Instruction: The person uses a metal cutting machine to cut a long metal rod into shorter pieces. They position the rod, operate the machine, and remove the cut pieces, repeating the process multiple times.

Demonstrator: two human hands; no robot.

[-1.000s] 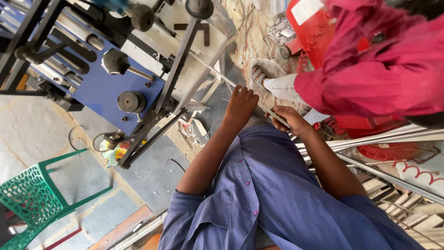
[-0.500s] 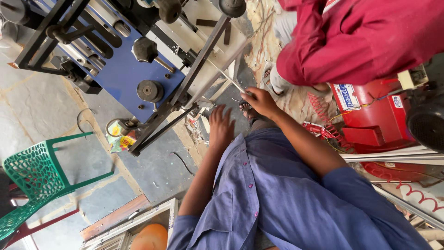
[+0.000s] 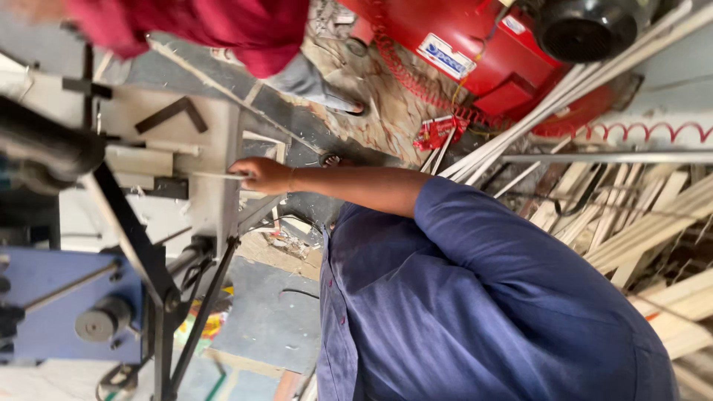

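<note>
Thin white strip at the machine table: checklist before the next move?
1. Grip: right hand is closed on the end of the thin white strip. Ok.
2. Strip seating: it lies across the white machine table, but whether flat is unclear. Cannot tell.
3. Left hand: out of view. Cannot tell.
4. Bystander clearance: a person in a red top stands close to the table's far side. Not ok.
5. Floor: red coiled hose and loose wooden strips lie close beside the worker. Not ok.
</note>
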